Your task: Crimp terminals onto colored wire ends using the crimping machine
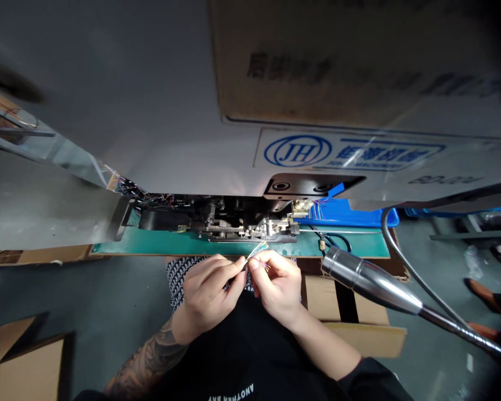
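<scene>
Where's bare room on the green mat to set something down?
The green mat is bare left of the machine's metal mechanism, bordered by its front edge. Crowded: centre, where the left hand and right hand hold coloured wires; right, by the blue tray and gooseneck lamp.

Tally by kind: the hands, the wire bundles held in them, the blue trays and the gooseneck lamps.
hands: 2 (left hand, right hand)
bundle of thin coloured wires: 1
blue plastic tray: 1
gooseneck lamp: 1
total: 5
</scene>
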`<state>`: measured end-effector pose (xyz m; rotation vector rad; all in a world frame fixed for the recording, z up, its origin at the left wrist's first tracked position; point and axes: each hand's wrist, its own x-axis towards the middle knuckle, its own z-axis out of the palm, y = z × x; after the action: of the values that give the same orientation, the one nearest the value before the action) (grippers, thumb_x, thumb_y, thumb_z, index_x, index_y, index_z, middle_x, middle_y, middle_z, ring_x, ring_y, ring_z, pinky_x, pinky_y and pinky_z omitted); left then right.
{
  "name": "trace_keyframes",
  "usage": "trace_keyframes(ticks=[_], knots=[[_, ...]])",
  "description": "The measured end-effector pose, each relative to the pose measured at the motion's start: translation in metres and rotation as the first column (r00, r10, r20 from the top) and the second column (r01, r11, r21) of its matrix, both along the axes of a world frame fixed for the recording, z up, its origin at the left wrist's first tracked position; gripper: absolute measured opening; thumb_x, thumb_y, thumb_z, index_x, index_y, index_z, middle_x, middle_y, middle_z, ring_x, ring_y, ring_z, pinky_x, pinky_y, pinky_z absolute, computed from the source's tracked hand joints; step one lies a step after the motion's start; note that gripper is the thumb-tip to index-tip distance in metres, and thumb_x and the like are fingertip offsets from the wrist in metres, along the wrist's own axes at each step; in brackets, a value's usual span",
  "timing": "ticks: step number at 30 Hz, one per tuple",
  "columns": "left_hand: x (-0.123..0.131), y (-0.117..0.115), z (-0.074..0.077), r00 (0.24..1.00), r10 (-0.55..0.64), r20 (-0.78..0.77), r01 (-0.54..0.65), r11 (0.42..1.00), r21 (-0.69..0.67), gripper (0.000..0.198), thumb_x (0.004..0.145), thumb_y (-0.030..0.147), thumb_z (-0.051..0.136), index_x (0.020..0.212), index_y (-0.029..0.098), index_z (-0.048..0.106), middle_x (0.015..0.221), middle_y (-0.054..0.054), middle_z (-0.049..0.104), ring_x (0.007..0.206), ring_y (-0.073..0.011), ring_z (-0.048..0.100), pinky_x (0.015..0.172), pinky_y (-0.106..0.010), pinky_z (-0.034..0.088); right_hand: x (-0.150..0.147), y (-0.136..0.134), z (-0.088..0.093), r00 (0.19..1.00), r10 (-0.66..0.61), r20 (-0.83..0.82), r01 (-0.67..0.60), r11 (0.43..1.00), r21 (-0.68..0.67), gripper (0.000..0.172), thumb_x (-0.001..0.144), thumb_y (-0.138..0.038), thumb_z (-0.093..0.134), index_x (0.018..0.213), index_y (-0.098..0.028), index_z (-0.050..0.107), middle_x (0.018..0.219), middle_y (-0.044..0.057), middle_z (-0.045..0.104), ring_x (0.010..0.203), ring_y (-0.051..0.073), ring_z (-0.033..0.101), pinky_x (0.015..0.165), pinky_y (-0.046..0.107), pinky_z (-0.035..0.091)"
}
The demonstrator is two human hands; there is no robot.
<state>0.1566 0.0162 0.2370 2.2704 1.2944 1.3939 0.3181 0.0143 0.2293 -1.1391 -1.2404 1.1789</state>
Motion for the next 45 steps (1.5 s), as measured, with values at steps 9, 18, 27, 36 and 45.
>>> trace_keyframes(ticks=[9, 18, 27, 36, 45], knots=[[-0.007, -0.006, 0.002, 0.955, 0.092, 0.283, 0.055, 0.879, -0.473, 0.003, 0.093, 0.017, 0.08, 0.096, 0.019, 0.082, 0.075, 0.0, 0.08, 0.061, -0.0137, 0.074, 0.059, -0.024, 0.06, 0.006, 0.0, -0.007, 0.997, 0.051, -0.065, -0.046, 0.997, 0.069, 0.023, 0.094, -0.029, 0.082, 0.115, -0.024, 0.074, 0.076, -0.001, 0.066, 0.058, 0.014, 0.063, 0.052, 0.026, 0.058], [-0.01, -0.001, 0.002, 0.712, 0.244, 0.659, 0.482, 0.511, -0.711, 0.017, 0.093, 0.031, 0.08, 0.088, 0.015, 0.081, 0.061, -0.004, 0.075, 0.049, -0.011, 0.065, 0.049, -0.019, 0.053, 0.012, 0.004, -0.003, 1.0, -0.008, -0.001, 0.008, 0.961, 0.277, 0.021, 0.091, -0.01, 0.08, 0.107, -0.025, 0.08, 0.074, -0.001, 0.068, 0.059, 0.013, 0.062, 0.053, 0.025, 0.054], [-0.007, -0.001, 0.0, 0.628, 0.307, 0.715, 0.6, 0.395, -0.696, 0.022, 0.086, 0.033, 0.085, 0.084, 0.012, 0.079, 0.058, -0.004, 0.073, 0.047, -0.0116, 0.061, 0.048, -0.02, 0.051, 0.008, 0.008, 0.006, 0.989, -0.059, 0.135, 0.003, 0.924, 0.382, 0.015, 0.093, -0.013, 0.08, 0.099, -0.026, 0.086, 0.078, 0.004, 0.081, 0.061, 0.018, 0.07, 0.056, 0.031, 0.059], [-0.005, -0.001, 0.0, 0.649, 0.296, 0.701, 0.582, 0.4, -0.708, 0.023, 0.088, 0.035, 0.083, 0.086, 0.013, 0.077, 0.059, -0.003, 0.072, 0.048, -0.0124, 0.062, 0.048, -0.021, 0.051, 0.01, 0.008, 0.008, 0.986, -0.046, 0.161, -0.02, 0.924, 0.382, 0.018, 0.093, -0.013, 0.08, 0.105, -0.026, 0.084, 0.073, 0.002, 0.078, 0.058, 0.017, 0.067, 0.053, 0.031, 0.056], [-0.005, -0.004, -0.005, 0.66, 0.219, 0.719, 0.547, 0.517, -0.659, 0.018, 0.102, 0.03, 0.069, 0.103, 0.014, 0.076, 0.087, -0.011, 0.08, 0.067, -0.0167, 0.074, 0.06, -0.028, 0.062, 0.131, 0.018, -0.032, 0.663, -0.359, 0.657, 0.284, 0.933, 0.223, 0.016, 0.095, -0.035, 0.077, 0.091, -0.021, 0.083, 0.083, 0.007, 0.08, 0.068, 0.021, 0.072, 0.066, 0.036, 0.058]])
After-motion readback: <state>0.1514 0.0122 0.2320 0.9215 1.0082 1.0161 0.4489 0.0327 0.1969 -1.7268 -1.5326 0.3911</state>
